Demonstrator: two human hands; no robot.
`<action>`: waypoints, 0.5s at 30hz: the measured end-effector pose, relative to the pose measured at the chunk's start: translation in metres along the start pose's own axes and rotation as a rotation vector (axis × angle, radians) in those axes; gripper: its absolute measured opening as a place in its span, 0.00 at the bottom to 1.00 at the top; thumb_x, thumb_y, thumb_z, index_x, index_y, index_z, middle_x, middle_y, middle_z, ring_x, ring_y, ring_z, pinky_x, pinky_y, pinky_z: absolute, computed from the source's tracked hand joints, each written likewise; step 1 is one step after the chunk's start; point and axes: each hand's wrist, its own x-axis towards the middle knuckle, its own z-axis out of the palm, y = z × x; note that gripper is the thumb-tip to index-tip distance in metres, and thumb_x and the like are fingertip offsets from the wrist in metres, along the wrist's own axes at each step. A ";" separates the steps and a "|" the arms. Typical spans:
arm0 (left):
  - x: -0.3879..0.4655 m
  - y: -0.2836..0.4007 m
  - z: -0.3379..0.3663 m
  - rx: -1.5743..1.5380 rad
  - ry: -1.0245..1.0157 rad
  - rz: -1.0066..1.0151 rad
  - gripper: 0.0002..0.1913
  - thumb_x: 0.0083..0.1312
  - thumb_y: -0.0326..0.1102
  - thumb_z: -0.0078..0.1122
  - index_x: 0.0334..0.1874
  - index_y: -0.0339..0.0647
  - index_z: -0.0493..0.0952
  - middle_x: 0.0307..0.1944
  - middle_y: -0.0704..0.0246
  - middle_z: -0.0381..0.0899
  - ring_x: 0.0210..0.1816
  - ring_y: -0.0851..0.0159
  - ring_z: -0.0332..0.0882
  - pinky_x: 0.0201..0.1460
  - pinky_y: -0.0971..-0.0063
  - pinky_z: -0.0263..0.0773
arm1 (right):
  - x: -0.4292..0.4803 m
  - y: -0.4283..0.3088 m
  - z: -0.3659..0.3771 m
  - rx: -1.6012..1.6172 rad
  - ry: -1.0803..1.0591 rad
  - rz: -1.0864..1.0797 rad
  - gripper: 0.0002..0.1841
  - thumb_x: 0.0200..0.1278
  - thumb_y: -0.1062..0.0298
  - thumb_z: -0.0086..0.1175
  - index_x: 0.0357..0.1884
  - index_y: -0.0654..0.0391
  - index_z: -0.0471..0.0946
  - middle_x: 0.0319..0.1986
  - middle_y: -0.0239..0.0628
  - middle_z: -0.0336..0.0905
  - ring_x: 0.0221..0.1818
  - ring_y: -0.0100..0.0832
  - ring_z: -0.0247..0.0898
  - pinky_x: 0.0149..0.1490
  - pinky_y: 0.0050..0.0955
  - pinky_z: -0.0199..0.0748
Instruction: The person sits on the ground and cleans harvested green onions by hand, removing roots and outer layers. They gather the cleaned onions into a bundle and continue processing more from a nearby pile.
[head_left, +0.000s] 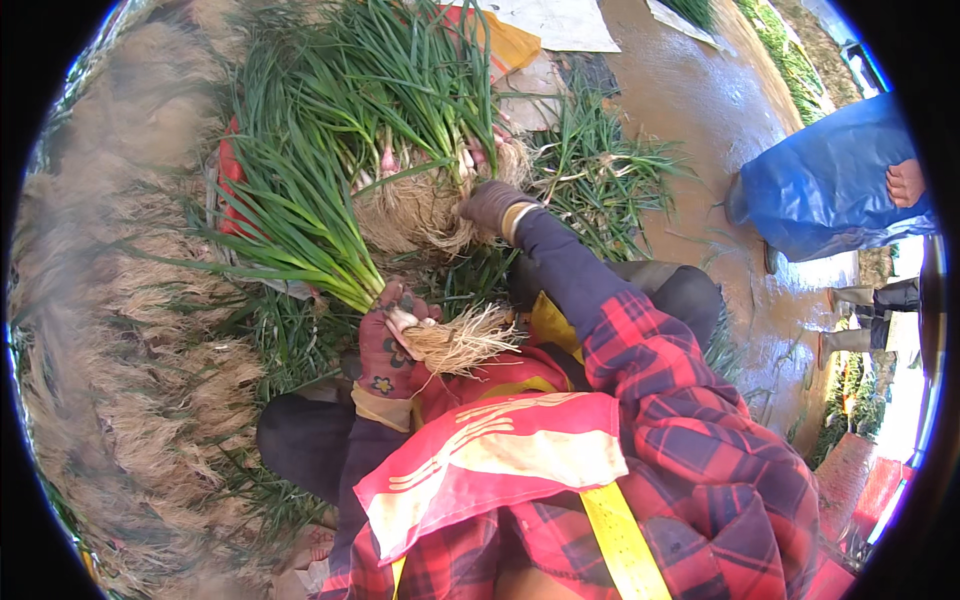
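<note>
My left hand (386, 337), in a flower-patterned glove, grips a bunch of green garlic (352, 274). Its leaves point up and left, while the pale bulbs and dry roots (465, 341) stick out to the right of the fist. In a brownish glove, my right hand (491, 206) touches the bulbs and roots at the near edge of a larger heap of green garlic (397, 97). The back of this hand faces me, so I cannot tell whether its fingers hold a plant. Reddish bulbs (388, 159) and matted roots (405, 214) show along the heap's near side.
Many root bundles (150, 360) cover the ground at left. Loose garlic plants (600, 176) lie right of the heap, beside wet brown ground (690, 97). A person in a blue plastic apron (832, 180) stands at right; another person's boots (847, 341) show below.
</note>
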 end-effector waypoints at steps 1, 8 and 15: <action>0.000 -0.003 0.009 0.005 0.044 -0.014 0.05 0.60 0.35 0.43 0.29 0.43 0.66 0.16 0.70 0.65 0.19 0.65 0.65 0.33 0.68 0.64 | 0.009 0.015 0.022 -0.208 0.085 -0.181 0.11 0.50 0.66 0.42 0.30 0.57 0.75 0.27 0.45 0.74 0.32 0.41 0.72 0.40 0.34 0.67; -0.007 0.004 0.003 -0.021 0.049 0.014 0.07 0.59 0.39 0.44 0.26 0.48 0.67 0.21 0.74 0.66 0.21 0.65 0.67 0.26 0.67 0.67 | -0.019 0.011 -0.070 0.229 0.334 -0.111 0.06 0.47 0.71 0.48 0.27 0.60 0.75 0.20 0.35 0.71 0.23 0.27 0.66 0.30 0.23 0.65; 0.004 0.000 -0.014 -0.030 -0.182 0.045 0.09 0.62 0.39 0.37 0.27 0.47 0.66 0.22 0.72 0.66 0.25 0.64 0.66 0.36 0.63 0.66 | -0.035 0.026 -0.053 0.240 0.519 -0.246 0.10 0.51 0.65 0.49 0.30 0.61 0.74 0.15 0.37 0.68 0.16 0.27 0.63 0.24 0.24 0.65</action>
